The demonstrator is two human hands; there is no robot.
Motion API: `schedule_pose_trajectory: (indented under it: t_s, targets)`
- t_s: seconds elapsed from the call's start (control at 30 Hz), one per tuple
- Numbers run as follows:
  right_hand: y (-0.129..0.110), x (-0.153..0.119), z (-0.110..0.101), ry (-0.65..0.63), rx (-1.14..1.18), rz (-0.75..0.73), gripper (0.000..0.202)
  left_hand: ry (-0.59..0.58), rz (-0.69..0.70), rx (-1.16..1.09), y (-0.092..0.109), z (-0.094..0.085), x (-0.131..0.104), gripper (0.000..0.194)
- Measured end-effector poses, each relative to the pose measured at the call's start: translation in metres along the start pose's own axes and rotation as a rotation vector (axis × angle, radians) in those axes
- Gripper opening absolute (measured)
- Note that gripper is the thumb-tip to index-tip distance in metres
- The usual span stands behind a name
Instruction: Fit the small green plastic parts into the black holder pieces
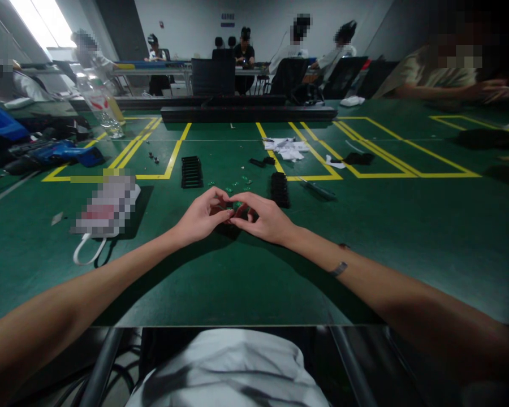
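Above the green table, my left hand [204, 215] and my right hand [265, 217] meet fingertip to fingertip, thumbs and index fingers bent into pinches. Whatever they grip is small and mostly hidden by the fingers; I cannot make out its kind. Just beyond the fingertips lie several small green pieces [236, 184], scattered loosely. A black slotted rack [192, 172] lies past my left hand, and a second black slotted rack [279, 190] is close beyond my right hand.
At left are a white device with a strap loop [119, 217], blue power tools [63, 154] and clear bottles [106, 113]. Crumpled white paper [286, 148], black scraps [262, 162] and a dark slim tool [318, 189] lie ahead. A long black bar [250, 113] spans the back; people sit beyond.
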State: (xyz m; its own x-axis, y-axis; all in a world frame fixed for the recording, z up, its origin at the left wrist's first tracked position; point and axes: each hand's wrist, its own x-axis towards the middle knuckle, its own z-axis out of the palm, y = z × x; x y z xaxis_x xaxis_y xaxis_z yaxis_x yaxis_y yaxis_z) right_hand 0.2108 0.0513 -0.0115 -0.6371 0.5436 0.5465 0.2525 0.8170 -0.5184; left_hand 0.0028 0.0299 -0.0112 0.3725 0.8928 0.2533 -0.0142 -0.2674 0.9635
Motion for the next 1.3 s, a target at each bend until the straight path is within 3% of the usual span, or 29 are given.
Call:
schedule_pose_trajectory:
  t_s: [0.4,0.67,0.97,1.3]
  targets:
    - [-0.0004,0.0014,-0.0018,-0.032,0.007,0.029,0.041,-0.018,-0.031,0.089,-0.0024,-0.0016,-0.0027,0.039]
    - [-0.0004,0.0018,-0.0052,-0.085,0.011,0.076,0.042,-0.011,-0.032,0.069,-0.0005,0.0005,-0.0041,0.040]
    - [-0.0002,0.0040,-0.0039,-0.086,-0.007,0.173,0.040,-0.019,-0.027,0.043,-0.0040,-0.0002,-0.0039,0.040]
    - [0.0045,0.0042,-0.0025,-0.061,-0.010,0.181,0.036,-0.024,0.000,0.040,-0.0063,0.0002,-0.0021,0.037]
